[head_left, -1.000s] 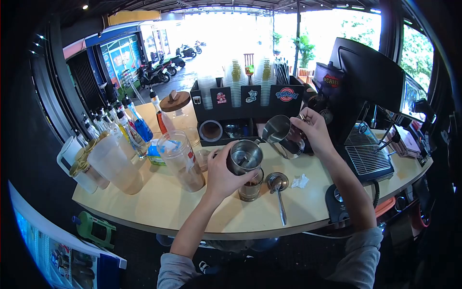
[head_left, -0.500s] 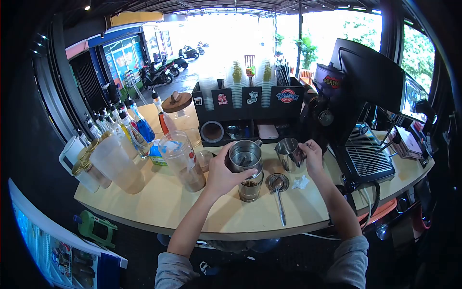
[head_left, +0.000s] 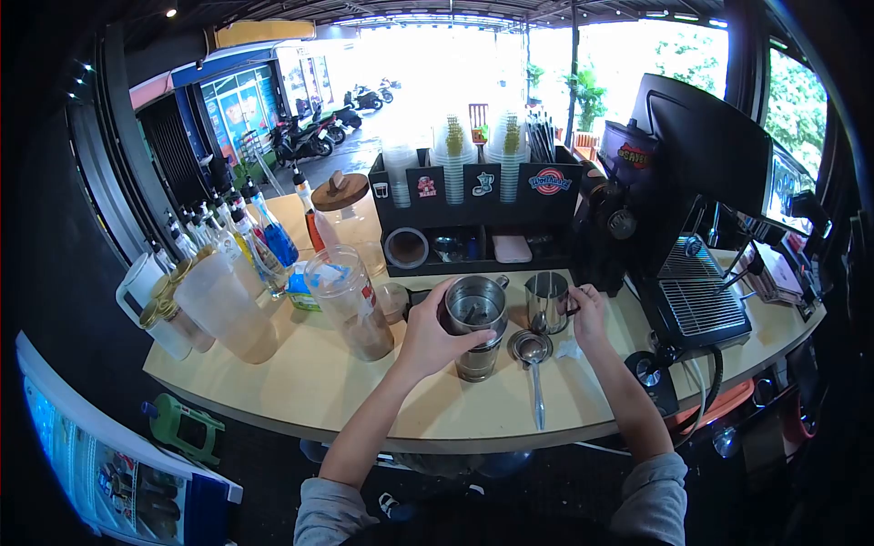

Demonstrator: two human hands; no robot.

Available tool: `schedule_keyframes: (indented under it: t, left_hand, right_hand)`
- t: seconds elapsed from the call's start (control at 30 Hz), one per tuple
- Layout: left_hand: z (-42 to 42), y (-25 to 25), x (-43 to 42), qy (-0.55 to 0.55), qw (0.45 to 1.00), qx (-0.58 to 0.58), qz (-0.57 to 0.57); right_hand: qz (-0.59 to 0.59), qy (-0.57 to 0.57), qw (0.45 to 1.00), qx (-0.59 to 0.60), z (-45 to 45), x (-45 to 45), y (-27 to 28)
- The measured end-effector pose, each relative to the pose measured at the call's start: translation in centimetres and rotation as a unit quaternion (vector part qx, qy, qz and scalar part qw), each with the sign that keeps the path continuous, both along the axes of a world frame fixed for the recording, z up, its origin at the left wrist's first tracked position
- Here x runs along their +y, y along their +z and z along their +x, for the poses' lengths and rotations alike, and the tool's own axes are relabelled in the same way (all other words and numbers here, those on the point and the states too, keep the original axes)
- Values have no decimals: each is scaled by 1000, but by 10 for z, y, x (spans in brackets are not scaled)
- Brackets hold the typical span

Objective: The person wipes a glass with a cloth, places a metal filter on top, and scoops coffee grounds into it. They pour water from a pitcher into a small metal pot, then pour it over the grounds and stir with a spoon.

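My left hand (head_left: 433, 335) is wrapped round a round metal cup (head_left: 477, 303), which is right over a glass (head_left: 476, 362) on the counter. Whether the two touch is hard to tell. With my right hand (head_left: 588, 314) I grip the handle of a steel pitcher (head_left: 546, 302), low at the counter beyond the strainer. A small round metal strainer (head_left: 531, 347) lies right of the glass, and a spoon (head_left: 538, 397) rests across it, its handle toward me. Beside them is a crumpled white tissue (head_left: 569, 349).
Left on the counter (head_left: 300, 392) are a tall clear container (head_left: 350, 305), a large plastic jug (head_left: 228, 309) and several syrup bottles (head_left: 273, 238). A black organizer (head_left: 473, 205) with stacked cups stands behind. At the right is an espresso machine (head_left: 699, 291).
The pitcher in my right hand has come down from a tilted, raised position to upright near the counter. The metal cup in my left hand is slightly lower, over the glass.
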State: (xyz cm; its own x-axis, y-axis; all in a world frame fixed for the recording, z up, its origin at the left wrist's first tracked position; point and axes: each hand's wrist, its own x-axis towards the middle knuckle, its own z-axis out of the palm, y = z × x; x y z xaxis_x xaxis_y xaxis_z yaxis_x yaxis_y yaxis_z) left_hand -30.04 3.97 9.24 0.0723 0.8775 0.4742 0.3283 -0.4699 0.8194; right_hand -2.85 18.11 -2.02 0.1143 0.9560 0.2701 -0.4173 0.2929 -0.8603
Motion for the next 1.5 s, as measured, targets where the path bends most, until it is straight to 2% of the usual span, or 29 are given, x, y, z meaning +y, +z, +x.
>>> schedule_keyframes:
  t: [0.3, 0.6, 0.67, 0.8, 0.9, 0.93, 1.0, 1.03, 1.07, 1.13, 1.2, 1.27, 1.3, 1.37, 1.4, 1.43, 1.47, 1.5]
  left_hand:
    - [0, -2, -3, 3, 1000, 12, 2]
    - [-1, -6, 0, 16, 997, 55, 57]
    - [-2, -7, -1, 16, 997, 50, 58]
    - [-10, -4, -9, -2, 996, 29, 81]
    - [-28, 1, -22, 23, 989, 45, 141]
    - [-37, 0, -24, 27, 988, 45, 143]
    - [-59, -6, -26, 74, 966, 20, 247]
    - [-69, -8, -31, 95, 964, -26, 247]
    - [-80, -10, -34, 97, 964, -24, 247]
    - [-110, -19, -34, 220, 917, -42, 328]
    - [-138, -33, -31, 239, 916, -34, 322]
    - [-156, -43, -28, 263, 936, -75, 219]
    - [-165, -58, -20, 260, 937, -76, 221]
    - [-178, -92, 0, 174, 975, -42, 130]
    - [-177, -98, 2, 171, 976, -46, 130]
    - [-172, -104, 2, 76, 990, -115, 34]
    - [-174, -110, 1, -20, 981, -182, -65]
    - [-181, -107, -1, -20, 980, -185, -68]
  right_hand:
    - [-5, -21, 1000, -10, 4, -1, -9]
    - [-30, -46, 994, -94, 11, -3, -16]
    - [-38, -49, 987, -151, 17, 1, -18]
    - [-34, -120, 969, -214, 8, -18, 17]
    - [73, -228, 920, -311, 2, -15, 38]
    - [76, -225, 920, -311, -9, -22, 57]
    - [202, -180, 921, -280, -38, -39, 94]
    - [203, -177, 922, -278, -56, -50, 114]
    - [259, -142, 912, -286, -75, -64, 134]
    - [349, -93, 884, -298, -112, -83, 161]
    - [377, -53, 857, -347, -148, -107, 182]
    - [417, 5, 817, -398, -183, -120, 191]
    - [453, 18, 795, -404, -201, -124, 194]
    - [455, 81, 774, -433, -235, -121, 190]
    - [445, 111, 770, -444, -249, -121, 189]
    - [443, 113, 768, -448, -261, -122, 192]
    - [419, 127, 750, -496, -273, -121, 197]
    - [395, 141, 730, -540, -284, -118, 201]
